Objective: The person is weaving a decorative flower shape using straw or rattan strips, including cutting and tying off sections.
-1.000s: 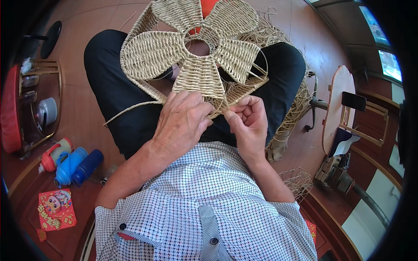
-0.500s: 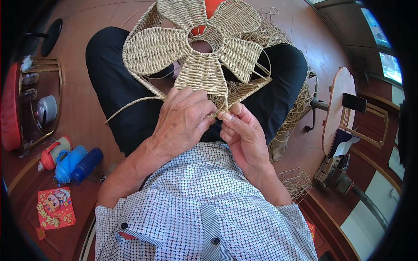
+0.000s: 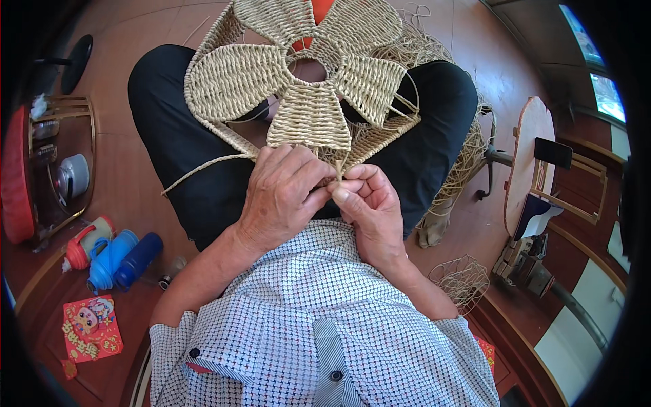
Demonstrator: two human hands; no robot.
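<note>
A flower-shaped basket (image 3: 308, 115) woven from straw-coloured cord lies across my lap, its petals around a round central hole. My left hand (image 3: 281, 193) is closed at the lower edge of the nearest petal, fingers curled over the frame there. Beside it my right hand (image 3: 369, 210) pinches a short strand of cord (image 3: 340, 169) between thumb and fingers, just below that petal. The two hands' fingertips nearly meet. Another length of cord (image 3: 203, 169) runs out leftward from near my left hand over my thigh. What the left fingertips hold is partly hidden.
Loose cord (image 3: 468, 156) is heaped beyond my right knee, with a smaller tangle (image 3: 460, 281) nearer. Left on the floor are a light blue jug (image 3: 112, 258), a dark blue bottle (image 3: 137, 260) and a red card (image 3: 93, 327). A round wooden board (image 3: 529, 166) stands at right.
The basket has shifted slightly left in view. My right hand has moved a little left and down, drawing its pinched strand closer to my left fingers.
</note>
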